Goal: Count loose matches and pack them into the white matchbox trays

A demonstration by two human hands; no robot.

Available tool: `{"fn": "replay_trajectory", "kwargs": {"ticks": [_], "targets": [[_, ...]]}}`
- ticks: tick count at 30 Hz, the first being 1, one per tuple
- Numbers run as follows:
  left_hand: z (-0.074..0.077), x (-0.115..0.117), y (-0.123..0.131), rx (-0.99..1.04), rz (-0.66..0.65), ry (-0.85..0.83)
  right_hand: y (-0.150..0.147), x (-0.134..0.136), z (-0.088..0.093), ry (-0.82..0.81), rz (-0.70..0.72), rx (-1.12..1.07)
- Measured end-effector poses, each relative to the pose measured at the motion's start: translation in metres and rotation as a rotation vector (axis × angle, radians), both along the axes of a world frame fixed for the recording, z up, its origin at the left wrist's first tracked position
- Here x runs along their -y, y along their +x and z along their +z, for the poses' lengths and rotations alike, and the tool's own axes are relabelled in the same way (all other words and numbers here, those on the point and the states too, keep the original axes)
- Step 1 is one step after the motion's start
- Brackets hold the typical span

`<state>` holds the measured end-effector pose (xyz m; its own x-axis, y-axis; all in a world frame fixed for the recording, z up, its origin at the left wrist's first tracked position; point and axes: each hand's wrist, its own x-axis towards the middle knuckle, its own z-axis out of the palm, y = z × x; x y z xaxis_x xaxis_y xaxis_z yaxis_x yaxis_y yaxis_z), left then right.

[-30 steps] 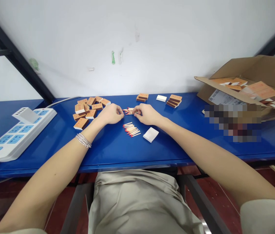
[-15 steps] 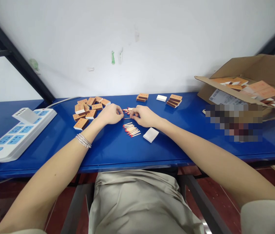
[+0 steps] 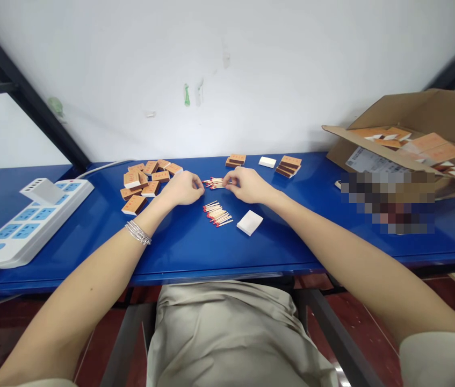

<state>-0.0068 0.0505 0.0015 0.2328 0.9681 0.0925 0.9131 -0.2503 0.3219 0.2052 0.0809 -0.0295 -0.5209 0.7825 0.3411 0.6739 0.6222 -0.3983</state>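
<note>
Head view: The left hand (image 3: 186, 188) rests at the left end of the far match pile (image 3: 215, 183), thumb and fingers curled close to one another. Whether its fingertips meet on a match cannot be determined. The right hand (image 3: 248, 185) is located at the right end of the same pile, thumb and fingers bent inward over the match ends; whether a match is gripped between them cannot be determined. The far match pile lies on the blue table (image 3: 195, 248) between the two hands, most visible red heads facing left.

The near match pile (image 3: 217, 214) lies on the table in front of the far pile, nearer the person, its red heads toward the left and the near edge. A white box (image 3: 250, 222) lies just to its right.

A heap of matchboxes (image 3: 147, 183) is positioned beyond the left forearm. Along the wall side, from left to right, are a small matchbox stack (image 3: 236, 160), a white block (image 3: 267, 162) and a fanned matchbox stack (image 3: 289, 166). An open carton (image 3: 432, 109) containing more boxes stands at the right; a power strip (image 3: 16, 234) lies at the left.
</note>
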Motion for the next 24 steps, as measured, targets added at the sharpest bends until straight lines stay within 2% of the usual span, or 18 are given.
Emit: {"fn": "replay_trajectory", "kwargs": {"ticks": [6, 17, 24], "targets": [[0.003, 0.002, 0.002, -0.009, 0.01, -0.018, 0.0, -0.005, -0.005, 0.024, -0.038, 0.072], [0.004, 0.003, 0.002, -0.014, 0.01, -0.027, -0.006, -0.004, -0.007, 0.021, -0.031, 0.054], [0.0, 0.0, 0.0, -0.006, 0.009, 0.0, -0.013, 0.004, -0.009, 0.017, 0.072, 0.066]]}}
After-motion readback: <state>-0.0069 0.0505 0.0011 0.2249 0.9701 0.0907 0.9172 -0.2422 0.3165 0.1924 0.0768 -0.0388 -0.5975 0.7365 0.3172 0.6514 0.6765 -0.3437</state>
